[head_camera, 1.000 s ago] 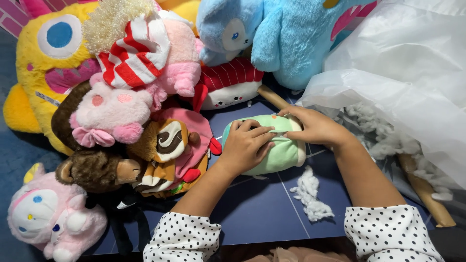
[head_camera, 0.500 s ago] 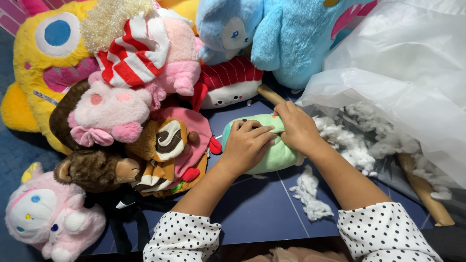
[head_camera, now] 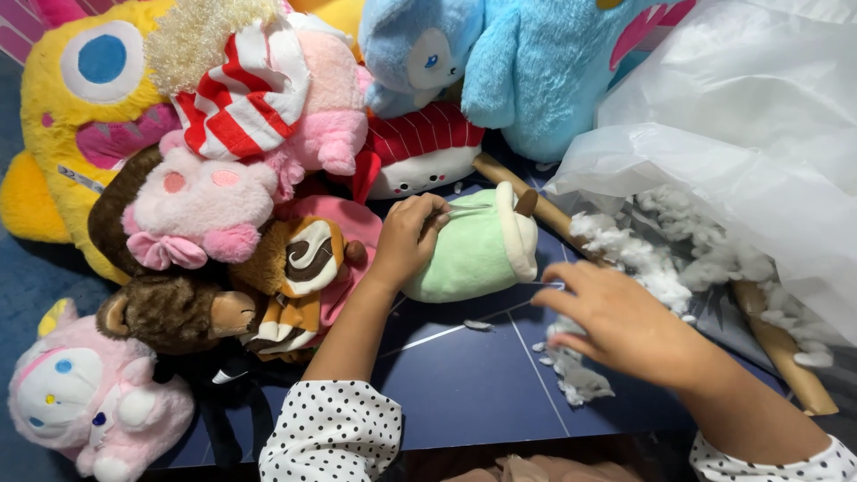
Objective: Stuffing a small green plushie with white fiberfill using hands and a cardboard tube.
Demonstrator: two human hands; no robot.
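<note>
One green plush [head_camera: 473, 254] lies on the blue table [head_camera: 464, 384], long axis left-right, cream cap end pointing right. Left hand [head_camera: 409, 239] pinches its open seam; right hand [head_camera: 625, 321] hovers released over one stuffing clump [head_camera: 571, 370].

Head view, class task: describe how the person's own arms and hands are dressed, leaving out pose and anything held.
Both hands, left hand and right hand, are bare: no gloves, rings or watch show. The forearms are uncovered too. Each arm wears a short white sleeve dotted with small black spots, the left sleeve gathered and puffed, the right sleeve only partly in frame.
</note>
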